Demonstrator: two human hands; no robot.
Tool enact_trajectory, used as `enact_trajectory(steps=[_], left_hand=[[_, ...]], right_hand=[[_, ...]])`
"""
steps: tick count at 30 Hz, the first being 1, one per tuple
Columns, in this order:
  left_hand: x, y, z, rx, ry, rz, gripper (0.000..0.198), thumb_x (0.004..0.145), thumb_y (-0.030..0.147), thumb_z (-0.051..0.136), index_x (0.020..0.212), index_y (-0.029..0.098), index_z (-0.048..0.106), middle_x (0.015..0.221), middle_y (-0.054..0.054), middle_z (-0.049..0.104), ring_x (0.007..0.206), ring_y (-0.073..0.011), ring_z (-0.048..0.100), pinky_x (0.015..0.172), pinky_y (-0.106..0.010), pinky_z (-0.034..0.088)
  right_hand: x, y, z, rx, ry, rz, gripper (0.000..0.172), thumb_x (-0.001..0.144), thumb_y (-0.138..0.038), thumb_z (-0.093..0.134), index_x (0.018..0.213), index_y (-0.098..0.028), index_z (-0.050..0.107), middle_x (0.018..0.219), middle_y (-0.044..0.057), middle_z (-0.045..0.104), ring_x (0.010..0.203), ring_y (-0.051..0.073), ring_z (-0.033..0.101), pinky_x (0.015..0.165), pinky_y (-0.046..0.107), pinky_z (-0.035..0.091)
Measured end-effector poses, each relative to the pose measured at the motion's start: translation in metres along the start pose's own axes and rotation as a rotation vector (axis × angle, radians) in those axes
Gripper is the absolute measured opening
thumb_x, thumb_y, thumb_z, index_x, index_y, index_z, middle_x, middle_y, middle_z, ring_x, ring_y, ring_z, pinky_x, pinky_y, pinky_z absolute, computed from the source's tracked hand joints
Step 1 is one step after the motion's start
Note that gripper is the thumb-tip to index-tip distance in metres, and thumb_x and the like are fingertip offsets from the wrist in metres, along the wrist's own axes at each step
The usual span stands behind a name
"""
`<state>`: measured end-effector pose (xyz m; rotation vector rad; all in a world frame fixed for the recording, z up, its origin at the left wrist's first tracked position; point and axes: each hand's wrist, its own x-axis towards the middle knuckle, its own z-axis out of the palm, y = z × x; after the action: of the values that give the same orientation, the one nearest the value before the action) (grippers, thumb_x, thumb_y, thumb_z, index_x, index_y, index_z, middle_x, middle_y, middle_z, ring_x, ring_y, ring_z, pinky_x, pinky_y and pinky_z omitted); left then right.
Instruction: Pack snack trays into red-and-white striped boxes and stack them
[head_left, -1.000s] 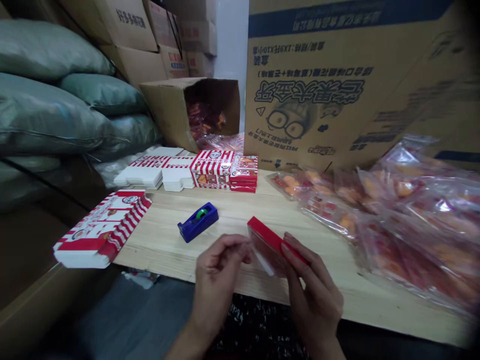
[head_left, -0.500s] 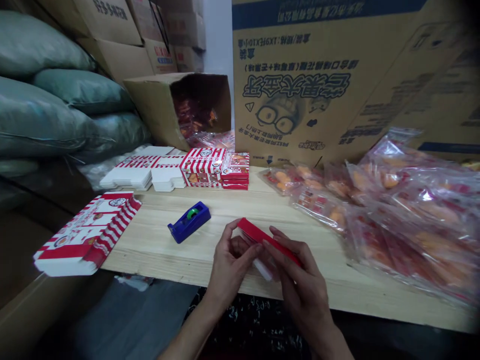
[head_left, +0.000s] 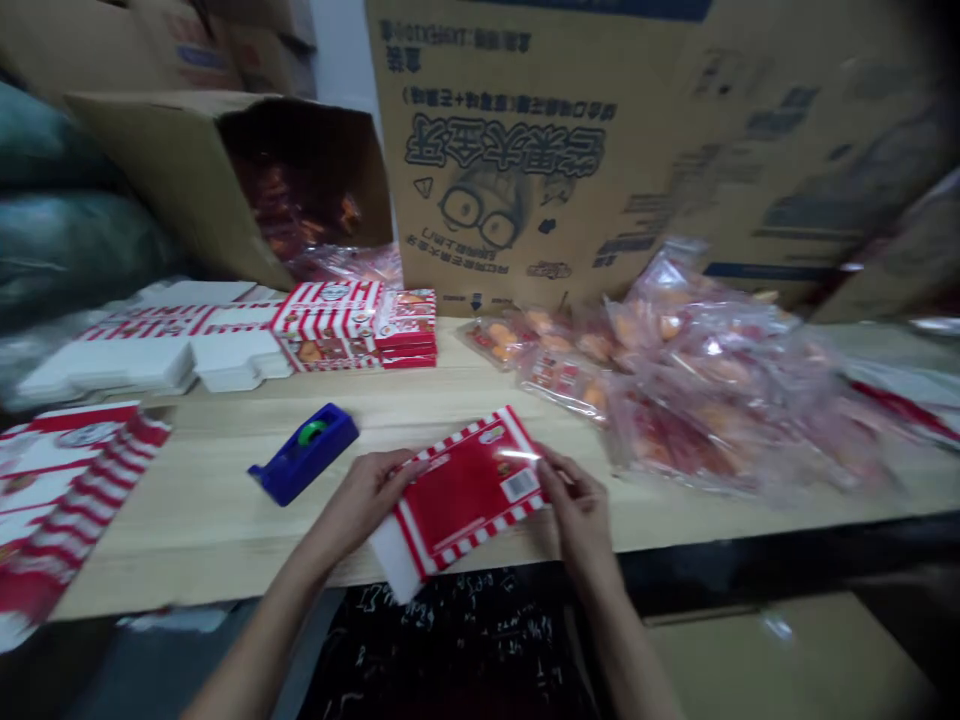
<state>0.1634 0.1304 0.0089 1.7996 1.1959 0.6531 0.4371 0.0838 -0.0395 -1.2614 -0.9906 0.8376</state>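
Note:
A red paper box (head_left: 465, 490) with striped red-and-white edges is held between my two hands, its broad printed face with a barcode turned up. A white end flap (head_left: 395, 556) sticks out at its lower left. My left hand (head_left: 375, 490) grips the left end, thumb on top. My right hand (head_left: 576, 500) holds the right end near the barcode; some of its fingers are hidden behind the box. To the left lies a blue tape dispenser (head_left: 306, 455) with a green roll core, apart from both hands.
Clear bags with orange pieces (head_left: 705, 370) are heaped at right. Striped boxes (head_left: 330, 325) and white-edged flat boxes (head_left: 135, 360) line the back left; another striped stack (head_left: 60, 490) lies at the left edge. Behind stand an open carton (head_left: 172, 180) and a large printed carton (head_left: 637, 150).
The box has turned from edge-on to showing its broad red face, and my hands have moved apart to its two ends. The view has swung to the right.

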Motion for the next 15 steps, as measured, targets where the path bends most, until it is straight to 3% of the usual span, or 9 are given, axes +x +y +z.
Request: enact_trajectory(steps=[4,8,11,15], left_hand=[[0.028,-0.045,-0.001,0.28,0.049,0.02,0.043,0.098,0.055,0.051,0.115,0.024,0.075,0.105,-0.007,0.078,0.097,-0.0282,0.071,0.084,-0.035,0.052],[0.039,-0.084,0.005,0.525,0.169,0.131,0.045,0.099,0.051,0.045,0.116,0.023,0.076,0.118,-0.011,0.073,0.11,-0.0326,0.065,0.098,-0.046,0.049],[0.034,-0.098,0.01,0.668,0.357,0.149,0.048,0.1,0.051,0.044,0.126,0.021,0.071,0.129,-0.014,0.068,0.114,-0.037,0.058,0.094,-0.053,0.048],[0.027,-0.089,0.02,0.63,0.466,0.277,0.048,0.102,0.051,0.045,0.132,0.02,0.065,0.133,-0.015,0.065,0.116,-0.0349,0.059,0.097,-0.054,0.049]], right_hand=[[-0.005,0.039,0.007,-0.245,0.005,-0.137,0.026,0.093,-0.037,0.063,0.102,-0.02,0.08,0.094,0.01,0.079,0.084,0.024,0.074,0.075,0.039,0.062],[0.009,0.041,-0.01,-0.474,0.031,-0.276,0.024,0.092,-0.029,0.063,0.109,-0.022,0.079,0.104,0.011,0.072,0.099,0.025,0.069,0.089,0.042,0.06],[0.048,0.036,-0.032,-0.661,0.081,-0.36,0.032,0.095,-0.027,0.056,0.121,-0.019,0.074,0.123,0.016,0.066,0.12,0.029,0.061,0.106,0.05,0.052],[0.129,0.042,-0.044,-0.924,0.08,-0.407,0.048,0.088,-0.013,0.054,0.135,-0.013,0.065,0.146,0.022,0.055,0.144,0.036,0.042,0.119,0.058,0.037]])
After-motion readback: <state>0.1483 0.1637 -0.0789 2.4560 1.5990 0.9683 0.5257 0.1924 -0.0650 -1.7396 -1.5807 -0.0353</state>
